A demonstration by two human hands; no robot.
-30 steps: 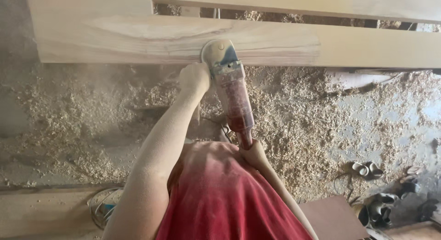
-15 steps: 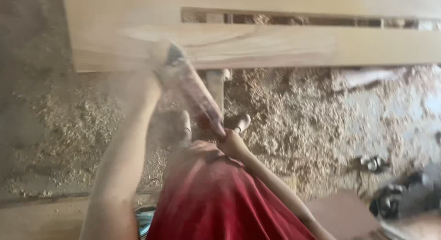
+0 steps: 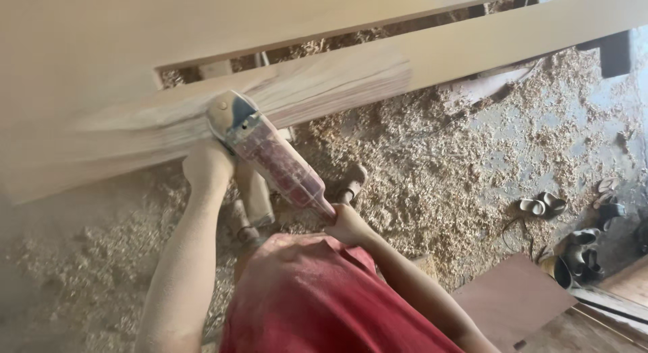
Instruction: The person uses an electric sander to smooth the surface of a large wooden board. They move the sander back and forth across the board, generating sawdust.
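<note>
My sander [image 3: 266, 150] has slid left along the plank [image 3: 324, 90], left hand [image 3: 206, 165] wrapped near its head, right hand [image 3: 345, 225] gripping its tail.

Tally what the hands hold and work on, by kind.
Sander: 1
Wooden panel: 1
Hands on the sander: 2, left hand near its head, right hand at its tail
Total: 4

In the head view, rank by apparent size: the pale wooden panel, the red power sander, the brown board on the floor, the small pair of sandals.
1. Pale wooden panel, by far the largest.
2. Red power sander and flat brown board on the floor: alike in apparent size; the sander is nearer the camera, so unranked.
3. Small pair of sandals.
</note>
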